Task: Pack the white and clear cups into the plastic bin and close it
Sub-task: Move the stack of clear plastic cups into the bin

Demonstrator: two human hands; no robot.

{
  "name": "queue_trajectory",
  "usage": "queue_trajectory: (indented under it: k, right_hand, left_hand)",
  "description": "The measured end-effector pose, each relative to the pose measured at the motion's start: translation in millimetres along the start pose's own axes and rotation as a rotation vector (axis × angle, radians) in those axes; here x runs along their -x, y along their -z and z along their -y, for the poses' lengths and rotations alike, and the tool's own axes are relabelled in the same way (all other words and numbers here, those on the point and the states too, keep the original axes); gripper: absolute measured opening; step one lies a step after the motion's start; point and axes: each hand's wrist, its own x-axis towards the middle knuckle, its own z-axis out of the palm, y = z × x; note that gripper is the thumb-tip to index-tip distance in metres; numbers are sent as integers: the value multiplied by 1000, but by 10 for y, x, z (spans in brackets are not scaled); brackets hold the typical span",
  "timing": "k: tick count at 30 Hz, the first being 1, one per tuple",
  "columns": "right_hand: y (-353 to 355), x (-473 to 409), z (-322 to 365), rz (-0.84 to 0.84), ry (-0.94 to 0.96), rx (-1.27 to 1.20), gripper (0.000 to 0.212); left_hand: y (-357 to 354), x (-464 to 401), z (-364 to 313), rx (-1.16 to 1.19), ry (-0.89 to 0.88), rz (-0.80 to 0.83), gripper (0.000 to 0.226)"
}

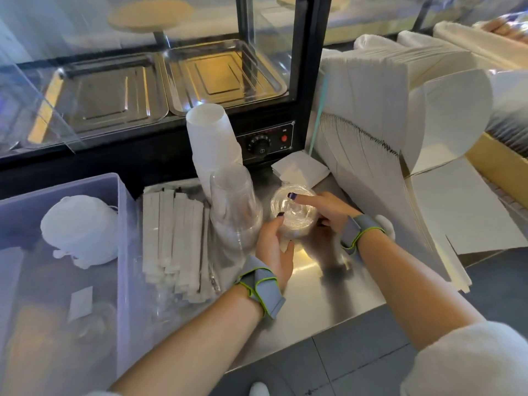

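Clear cups (294, 212): short stack at frame centre on the steel counter (328, 281), both hands around it. Left hand (273, 250) cupped on the 8 o'clock side, thumb on the rim; right hand (323, 210) wrapped from 3 o'clock, index finger over the top. Closed on the stack, not lifted as far as can be told. Taller clear stack (234, 207) touching at 9 o'clock, white cups (211, 144) leaning behind at 11. Plastic bin (120, 224) open at far 9 o'clock, bagged white item (81, 230) already inside; no lid in view. Handling guess: very light, thin-walled, slick, easily crushed or cracked. Best held low around the nested walls with a light squeeze, one hand steadying the top so nothing slides apart.
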Motion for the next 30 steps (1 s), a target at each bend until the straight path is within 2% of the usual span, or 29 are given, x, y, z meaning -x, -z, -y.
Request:
queue_trajectory:
  k: [4,7,12,15,17,22,29,30]
  right_hand:
    - [15,101,-29,50,-36,-55,24]
    - [20,218,-25,112,-26,-218,31]
    - [15,402,-133,34,-40,-273,41]
    - [16,532,-165,67,-52,-318,21]
    - [25,608,-187,107,-64,-353,17]
    - [43,784,-185,192,-53,-352,27]
    - [-25,1047,-25,172,-30,-390,44]
    - [-42,1090,7,177,-25,-382,41]
  left_hand:
    - [35,37,-21,-53,-14,28,17]
    - [63,58,-27,-112,7,41,10]
    - [110,63,-47,-209,43,33,10]
    - [133,95,-79,-294,52,47,12]
    - [142,126,-110,-344,78,91,12]
    - [178,248,-194,-475,76,130,10]
    - [271,493,-423,-473,18,166,11]
    - [299,539,-478,-493,5,176,11]
